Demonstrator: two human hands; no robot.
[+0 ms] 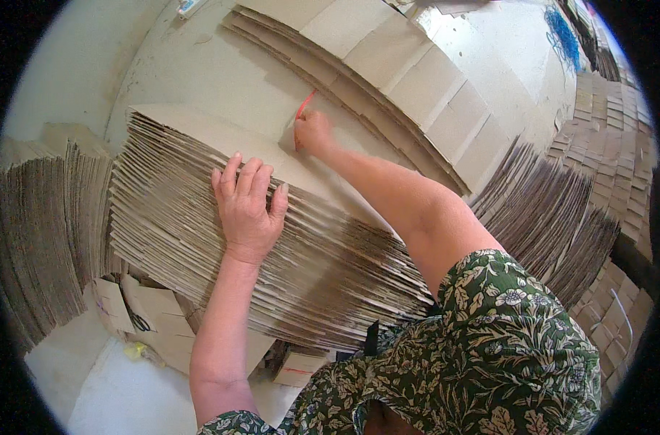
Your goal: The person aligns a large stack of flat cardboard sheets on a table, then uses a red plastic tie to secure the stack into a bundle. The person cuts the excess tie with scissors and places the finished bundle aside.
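Note:
A long leaning stack of flat brown cardboard sheets [178, 196] lies right in front of me, its many edges fanned toward me. My left hand [250, 206] rests on those edges near the stack's upper side, fingers stretched out and slightly apart, gripping nothing. Beyond the stack, my right hand [313, 132] is closed around a thin red string [306, 103]. One end of the string sticks up past the fist, and a bit shows below it. The right fist hovers or rests over the pale surface behind the stack; I cannot tell which.
Farther off lies another layered pile of cardboard [410, 72]. More upright stacks stand at the left [36, 225] and right [540, 217]. A tangle of blue string [562, 36] lies at the far right. Cardboard scraps [152, 308] lie at lower left.

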